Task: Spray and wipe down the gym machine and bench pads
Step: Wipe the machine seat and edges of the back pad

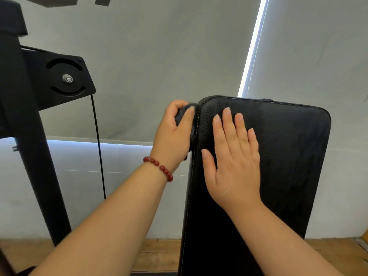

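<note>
At far left stands the black machine frame [29, 116]. Next to it the left hand [175, 134], fingers [175, 106] curled tight round a bunched dark cloth [180, 117], holds it against the left side edge of the upright bench pad [288, 156] near its top corner. The wipe would likely go best drawn down the stitched seam with even pressure, while the right hand [233, 166], fingers [229, 120] straight and spread, braces the pad's face. The pad is black and grained, with rounded corners and faint streaks toward its right side.
</note>
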